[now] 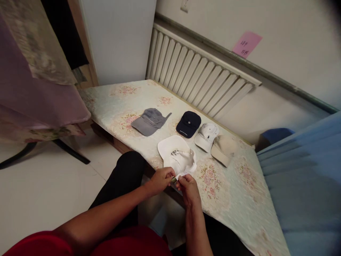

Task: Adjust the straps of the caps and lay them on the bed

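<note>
A white cap (174, 151) with dark letters on its front lies at the near edge of the flowered table, brim toward the upper left. My left hand (162, 179) pinches the cap's back strap near a small greenish piece. Close beside it, my right hand (188, 185) grips the other part of the strap, fingers closed. Beyond the white cap, a grey cap (151, 121) with its strap sticking out lies to the left. A navy cap (188, 124), a pale cap with a small dark logo (206, 137) and a beige cap (223, 149) sit in a row to the right.
A flowered cloth covers the low table (231, 199). Behind it a white radiator (197, 67) runs along the wall. A blue curtain (306, 170) hangs at the right. Draped cloth (39, 85) and black stand legs (71, 151) are at the left.
</note>
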Available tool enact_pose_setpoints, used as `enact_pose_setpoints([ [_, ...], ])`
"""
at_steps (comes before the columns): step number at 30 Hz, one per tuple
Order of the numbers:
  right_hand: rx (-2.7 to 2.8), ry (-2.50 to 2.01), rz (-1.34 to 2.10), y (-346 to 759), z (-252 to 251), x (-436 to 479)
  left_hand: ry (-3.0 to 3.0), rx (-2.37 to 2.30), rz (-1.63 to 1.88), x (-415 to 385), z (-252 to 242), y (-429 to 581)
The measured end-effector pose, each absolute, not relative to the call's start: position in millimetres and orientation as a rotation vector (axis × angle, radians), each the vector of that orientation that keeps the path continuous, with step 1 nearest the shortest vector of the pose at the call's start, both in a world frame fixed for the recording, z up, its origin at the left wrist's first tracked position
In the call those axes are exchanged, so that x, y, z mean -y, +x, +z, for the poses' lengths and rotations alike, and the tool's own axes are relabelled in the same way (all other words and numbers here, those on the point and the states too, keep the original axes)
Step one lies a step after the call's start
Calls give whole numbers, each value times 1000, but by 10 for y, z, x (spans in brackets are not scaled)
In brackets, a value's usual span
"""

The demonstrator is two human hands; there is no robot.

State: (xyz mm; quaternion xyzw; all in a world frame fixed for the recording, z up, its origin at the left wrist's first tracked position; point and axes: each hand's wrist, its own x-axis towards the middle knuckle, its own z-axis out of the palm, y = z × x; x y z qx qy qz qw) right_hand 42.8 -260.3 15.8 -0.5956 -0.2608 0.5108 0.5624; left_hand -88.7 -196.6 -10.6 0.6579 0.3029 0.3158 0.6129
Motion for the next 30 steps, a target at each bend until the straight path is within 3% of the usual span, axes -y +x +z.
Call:
enact_pose_setpoints([
  [30,702,-1442,1161,364,182,2589,1215,-608,745,2021,-52,-850],
])
